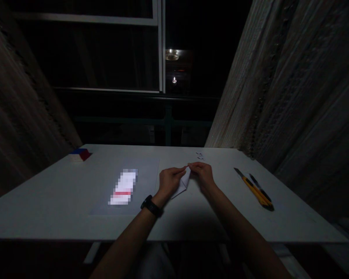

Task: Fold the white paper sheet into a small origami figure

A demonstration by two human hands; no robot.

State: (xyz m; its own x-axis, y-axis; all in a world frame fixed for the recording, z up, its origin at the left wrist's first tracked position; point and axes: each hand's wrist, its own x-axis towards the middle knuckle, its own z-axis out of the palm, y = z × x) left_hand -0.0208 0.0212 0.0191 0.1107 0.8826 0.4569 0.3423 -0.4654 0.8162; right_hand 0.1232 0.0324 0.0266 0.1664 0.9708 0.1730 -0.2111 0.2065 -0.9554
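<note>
A folded piece of white paper is between my two hands, just above the middle of the white table. My left hand, with a dark watch on its wrist, grips the paper's left side, thumb and fingers closed. At the paper's top corner, the fingertips of my right hand pinch it close to the left fingertips. A crease and a pointed lower edge show on the paper; part of it is hidden behind my left hand.
A lit, blurred-out phone lies on a flat sheet to the left. A colourful cube sits at the far left. On the right lie a yellow cutter knife and a pen. Small paper-like pieces lie behind my hands.
</note>
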